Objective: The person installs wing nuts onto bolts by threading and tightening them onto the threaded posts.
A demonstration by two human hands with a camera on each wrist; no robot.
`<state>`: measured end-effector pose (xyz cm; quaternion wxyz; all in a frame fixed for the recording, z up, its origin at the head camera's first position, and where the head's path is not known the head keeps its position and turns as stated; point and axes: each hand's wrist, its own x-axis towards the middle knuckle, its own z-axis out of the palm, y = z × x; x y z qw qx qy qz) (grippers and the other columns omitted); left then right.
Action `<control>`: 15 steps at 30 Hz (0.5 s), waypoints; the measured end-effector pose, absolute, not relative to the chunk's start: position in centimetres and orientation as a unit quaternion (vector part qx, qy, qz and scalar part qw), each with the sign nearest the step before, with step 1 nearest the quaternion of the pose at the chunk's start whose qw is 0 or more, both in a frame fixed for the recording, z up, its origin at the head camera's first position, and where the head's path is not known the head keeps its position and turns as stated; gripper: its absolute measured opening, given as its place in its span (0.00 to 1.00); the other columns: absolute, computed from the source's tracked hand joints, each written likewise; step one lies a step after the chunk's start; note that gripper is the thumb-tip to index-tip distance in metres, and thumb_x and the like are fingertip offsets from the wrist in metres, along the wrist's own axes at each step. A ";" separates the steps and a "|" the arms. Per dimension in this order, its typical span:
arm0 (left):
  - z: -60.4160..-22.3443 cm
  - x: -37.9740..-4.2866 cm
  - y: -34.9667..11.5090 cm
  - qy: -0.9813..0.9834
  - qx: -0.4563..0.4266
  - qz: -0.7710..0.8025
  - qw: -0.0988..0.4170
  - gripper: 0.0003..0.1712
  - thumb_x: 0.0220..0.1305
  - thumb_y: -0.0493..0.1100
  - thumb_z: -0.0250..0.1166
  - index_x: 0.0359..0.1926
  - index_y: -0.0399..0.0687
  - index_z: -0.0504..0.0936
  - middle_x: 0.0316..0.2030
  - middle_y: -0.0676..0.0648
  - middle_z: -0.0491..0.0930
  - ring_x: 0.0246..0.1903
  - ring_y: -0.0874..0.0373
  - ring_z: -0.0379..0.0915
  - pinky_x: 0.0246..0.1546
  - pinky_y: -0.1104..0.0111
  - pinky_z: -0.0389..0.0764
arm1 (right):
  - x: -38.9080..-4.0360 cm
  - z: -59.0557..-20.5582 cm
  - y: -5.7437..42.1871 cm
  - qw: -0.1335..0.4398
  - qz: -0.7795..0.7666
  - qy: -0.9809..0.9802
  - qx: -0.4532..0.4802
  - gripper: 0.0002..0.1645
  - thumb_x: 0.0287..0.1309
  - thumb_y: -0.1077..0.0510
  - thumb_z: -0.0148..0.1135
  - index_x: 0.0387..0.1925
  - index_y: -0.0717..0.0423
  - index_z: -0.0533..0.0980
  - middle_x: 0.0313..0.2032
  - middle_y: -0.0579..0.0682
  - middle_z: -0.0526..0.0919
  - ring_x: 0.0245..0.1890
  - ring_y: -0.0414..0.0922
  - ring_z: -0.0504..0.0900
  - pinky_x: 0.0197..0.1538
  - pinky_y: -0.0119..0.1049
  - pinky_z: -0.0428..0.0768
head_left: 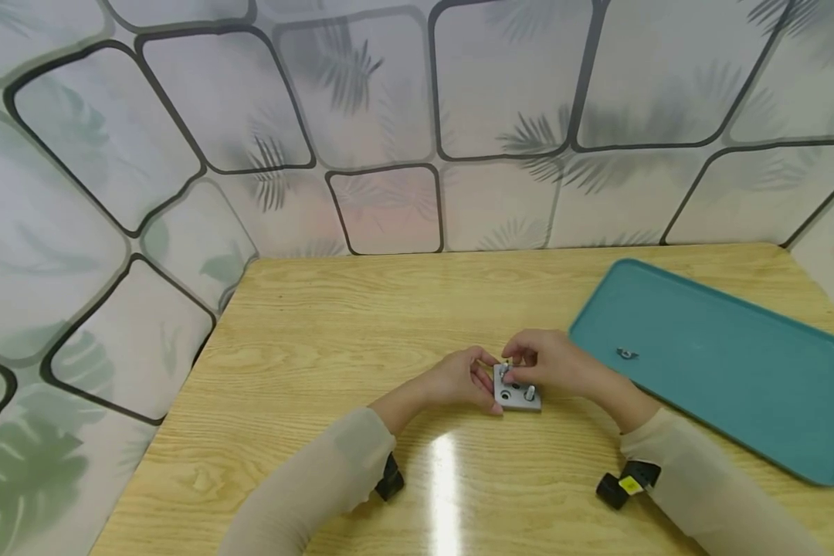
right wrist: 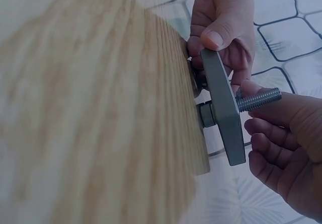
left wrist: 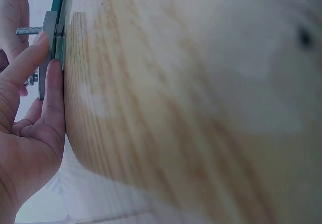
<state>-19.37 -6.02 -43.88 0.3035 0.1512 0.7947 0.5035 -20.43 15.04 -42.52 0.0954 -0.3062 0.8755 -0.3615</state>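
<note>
A small grey metal plate with holes is held just over the table, bolt heads underneath. My left hand grips its left edge, thumb on the top face and fingers below in the left wrist view. One bolt stands up through the plate, its threaded shank bare. At the far bolt, my right hand pinches a small metal nut with thumb and fingertips. Those fingers hide much of the nut. The right wrist view shows the plate edge-on, between both hands.
A teal tray lies at the right of the wooden table, with a loose wing nut near its left edge. Behind the table rises a patterned wall covering. Dark wrist cameras hang under the sleeves.
</note>
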 end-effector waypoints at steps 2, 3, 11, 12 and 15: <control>-43.9 -19.4 -6.0 0.795 0.151 0.504 0.303 0.38 0.42 0.35 0.77 0.55 0.41 0.69 0.32 0.49 0.81 0.32 0.60 0.78 0.36 0.71 0.78 | -20.4 -42.5 15.2 0.099 -0.367 0.873 -0.306 0.13 0.51 0.55 0.70 0.37 0.55 0.79 0.28 0.41 0.80 0.27 0.35 0.73 0.29 0.30 0.74; -43.9 -19.4 -6.0 0.794 0.151 0.505 0.302 0.38 0.42 0.35 0.78 0.55 0.41 0.69 0.32 0.48 0.81 0.32 0.60 0.78 0.35 0.71 0.78 | -20.4 -42.5 15.2 0.099 -0.370 0.871 -0.308 0.12 0.51 0.56 0.70 0.36 0.55 0.79 0.27 0.42 0.79 0.27 0.35 0.73 0.29 0.30 0.74; -43.9 -19.4 -6.0 0.797 0.149 0.503 0.299 0.38 0.41 0.35 0.78 0.55 0.41 0.70 0.32 0.48 0.81 0.32 0.59 0.78 0.35 0.71 0.78 | -20.0 -42.3 15.9 0.080 -0.370 0.860 -0.341 0.06 0.52 0.62 0.68 0.33 0.57 0.80 0.29 0.45 0.83 0.27 0.32 0.74 0.30 0.30 0.76; -43.9 -19.4 -6.0 0.797 0.149 0.503 0.300 0.38 0.41 0.35 0.78 0.55 0.41 0.70 0.32 0.48 0.81 0.32 0.59 0.78 0.35 0.71 0.78 | -19.9 -42.3 15.9 0.078 -0.369 0.859 -0.347 0.05 0.52 0.63 0.68 0.33 0.57 0.80 0.29 0.45 0.83 0.27 0.32 0.75 0.30 0.30 0.76; -43.9 -19.4 -6.0 0.796 0.150 0.504 0.300 0.39 0.41 0.34 0.78 0.55 0.40 0.70 0.32 0.48 0.81 0.32 0.59 0.78 0.35 0.71 0.78 | -19.8 -42.4 16.1 0.071 -0.367 0.855 -0.359 0.03 0.53 0.65 0.67 0.32 0.55 0.81 0.31 0.46 0.83 0.27 0.32 0.74 0.30 0.30 0.76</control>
